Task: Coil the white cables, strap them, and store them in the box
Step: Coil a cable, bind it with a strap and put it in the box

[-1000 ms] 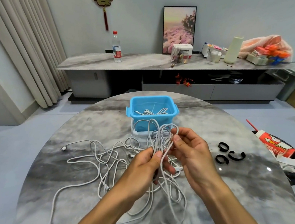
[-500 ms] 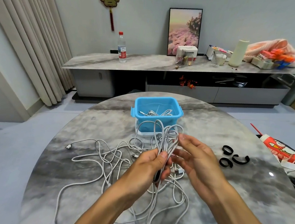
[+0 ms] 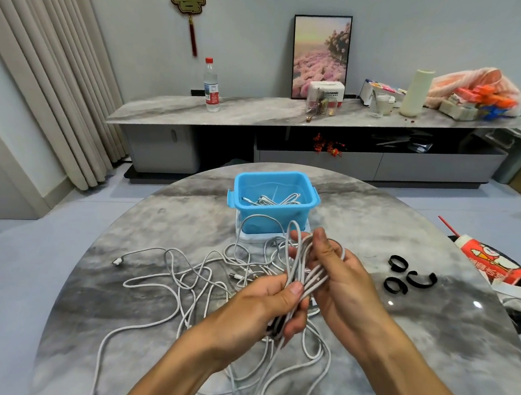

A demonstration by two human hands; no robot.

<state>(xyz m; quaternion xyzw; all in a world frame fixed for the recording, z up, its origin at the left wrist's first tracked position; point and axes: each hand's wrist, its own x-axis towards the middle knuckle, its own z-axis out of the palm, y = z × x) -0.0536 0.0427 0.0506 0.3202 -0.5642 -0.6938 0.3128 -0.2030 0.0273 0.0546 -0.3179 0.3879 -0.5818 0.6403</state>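
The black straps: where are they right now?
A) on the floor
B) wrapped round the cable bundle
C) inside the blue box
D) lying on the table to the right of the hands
D: the three black straps lie loose on the marble table, right of the right hand.

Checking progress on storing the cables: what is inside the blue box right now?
The blue box already holds loose-looking loops of white cable, one connector end showing. Its near wall hides the bottom, so I cannot tell how many cables are in it, or whether they are strapped.
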